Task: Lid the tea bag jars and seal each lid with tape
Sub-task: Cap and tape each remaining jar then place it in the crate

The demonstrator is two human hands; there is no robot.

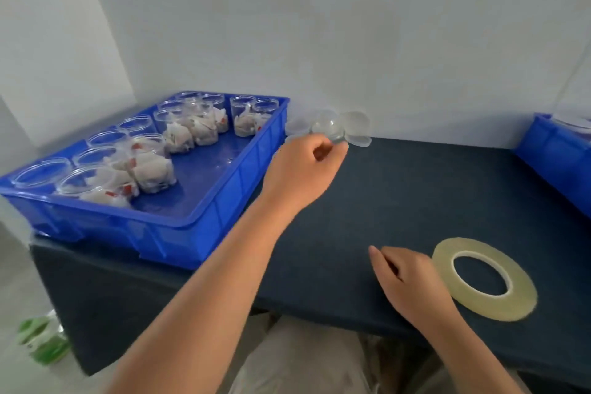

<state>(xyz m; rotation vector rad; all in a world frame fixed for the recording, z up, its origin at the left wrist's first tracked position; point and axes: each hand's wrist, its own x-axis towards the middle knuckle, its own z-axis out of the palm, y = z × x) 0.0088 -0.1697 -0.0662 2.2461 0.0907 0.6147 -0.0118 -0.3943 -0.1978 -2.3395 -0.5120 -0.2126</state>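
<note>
**Pretty much all plastic on this one**

The blue tray (224, 201) is moulded plastic with a glossy shine. The jars (150, 163) are clear, smooth plastic, and the tea bags (179, 137) inside look like thin white paper or mesh, can't tell which. Every lid (358, 125) in the pile is cloudy, semi-clear plastic. The tape roll (524, 294) is glossy, yellowish see-through film. The table (415, 195) wears a matt dark-blue cloth.

You're at a small packing station: a desk (399, 195) draped in dark blue cloth, set against bare white walls. Left of your left grip (302, 166) sits a blue plastic crate (179, 233) of many identical tea bag jars (153, 166). Loose clear lids (359, 125) lie at its fingertips. A tape roll (486, 278) lies just right of your right grip (412, 281), and a second blue crate (556, 163) stands well to its right.
</note>
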